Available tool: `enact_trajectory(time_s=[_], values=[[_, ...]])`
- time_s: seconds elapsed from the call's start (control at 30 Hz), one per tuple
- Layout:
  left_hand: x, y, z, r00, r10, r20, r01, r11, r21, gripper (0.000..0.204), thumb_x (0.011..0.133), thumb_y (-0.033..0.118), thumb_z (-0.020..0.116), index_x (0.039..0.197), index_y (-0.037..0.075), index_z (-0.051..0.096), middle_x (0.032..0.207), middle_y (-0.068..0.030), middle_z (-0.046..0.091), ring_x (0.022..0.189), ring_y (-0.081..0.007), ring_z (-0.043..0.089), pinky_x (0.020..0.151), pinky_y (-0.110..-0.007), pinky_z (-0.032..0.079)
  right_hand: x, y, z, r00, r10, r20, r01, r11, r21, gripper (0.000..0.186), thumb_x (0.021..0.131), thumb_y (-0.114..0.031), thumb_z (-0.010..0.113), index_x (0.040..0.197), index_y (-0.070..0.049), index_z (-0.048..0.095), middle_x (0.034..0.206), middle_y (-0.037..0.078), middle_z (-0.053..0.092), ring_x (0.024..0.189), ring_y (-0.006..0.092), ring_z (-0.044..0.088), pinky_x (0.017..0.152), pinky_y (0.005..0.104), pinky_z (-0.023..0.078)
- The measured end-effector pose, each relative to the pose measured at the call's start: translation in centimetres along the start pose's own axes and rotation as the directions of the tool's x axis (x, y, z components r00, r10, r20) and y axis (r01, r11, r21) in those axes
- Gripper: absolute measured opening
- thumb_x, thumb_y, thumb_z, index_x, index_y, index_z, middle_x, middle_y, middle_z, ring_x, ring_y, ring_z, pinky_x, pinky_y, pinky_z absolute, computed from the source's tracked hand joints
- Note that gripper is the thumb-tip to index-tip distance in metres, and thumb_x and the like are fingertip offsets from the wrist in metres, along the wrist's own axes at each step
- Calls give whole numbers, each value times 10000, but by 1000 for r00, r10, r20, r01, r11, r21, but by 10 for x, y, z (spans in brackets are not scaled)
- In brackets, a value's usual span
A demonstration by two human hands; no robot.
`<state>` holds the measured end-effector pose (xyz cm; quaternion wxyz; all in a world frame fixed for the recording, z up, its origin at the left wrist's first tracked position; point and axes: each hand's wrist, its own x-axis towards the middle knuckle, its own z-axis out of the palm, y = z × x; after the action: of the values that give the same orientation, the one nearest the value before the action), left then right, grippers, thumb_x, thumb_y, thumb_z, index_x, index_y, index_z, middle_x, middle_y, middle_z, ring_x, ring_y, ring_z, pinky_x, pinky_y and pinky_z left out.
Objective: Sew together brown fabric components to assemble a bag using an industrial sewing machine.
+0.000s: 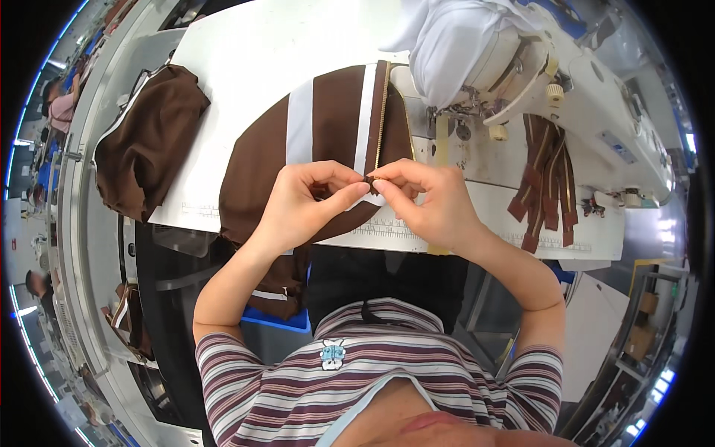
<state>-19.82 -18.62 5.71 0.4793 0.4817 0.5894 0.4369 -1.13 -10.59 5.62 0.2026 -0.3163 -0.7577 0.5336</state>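
A brown fabric panel [335, 112] with pale stripes and a rounded left edge lies flat on the white table. Along its right side runs a zipper [383, 119] with gold-coloured teeth. My left hand [311, 203] and my right hand [432, 201] meet at the zipper's near end, each pinching with thumb and forefinger. Between the fingertips shows a small dark piece [370, 182], mostly covered; whether it is a slider or the folded tape end, I cannot tell.
To the right stands a white sewing machine [596, 127], partly draped with white cloth [454, 52]. Several brown zipper strips [551, 179] hang beside it. Another brown fabric piece [149, 134] lies at the table's left. Below the front edge is a blue bin [277, 320] with brown fabric.
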Motion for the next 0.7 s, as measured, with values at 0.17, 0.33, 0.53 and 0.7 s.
enact_trajectory(time_s=[0.17,0.33,0.53,0.7], values=[[-6,0,8,999,46,-26,-43,992,120,119,883,65,656,890,-46,700,777,-14,666,693,-45,566,632,-191,444,-15,7,12,936,-307,-175,288,949,-127,123,854,-71,653,964,-24,682,705,89,665,529,127,591,479,251,434],[-4,-13,26,991,135,8,-135,984,121,86,852,55,653,897,-3,695,708,1,642,615,-15,498,541,-188,405,-22,36,10,745,-604,-282,492,784,-380,144,794,-57,692,938,-60,686,851,62,684,618,202,617,568,302,503],[1,-4,43,866,341,365,-485,749,451,102,801,102,697,853,17,678,820,-106,660,793,-273,622,686,-369,494,-60,57,-17,902,-419,101,424,817,-391,139,738,-56,704,871,-81,671,954,18,673,1065,244,591,863,361,487],[67,-30,57,729,637,251,-531,294,795,279,817,108,645,1069,-4,602,1104,-129,632,1059,-262,572,860,-362,437,-70,68,-18,845,-510,159,521,721,-456,135,739,-64,715,869,-90,689,1015,15,679,1092,235,598,847,362,488]])
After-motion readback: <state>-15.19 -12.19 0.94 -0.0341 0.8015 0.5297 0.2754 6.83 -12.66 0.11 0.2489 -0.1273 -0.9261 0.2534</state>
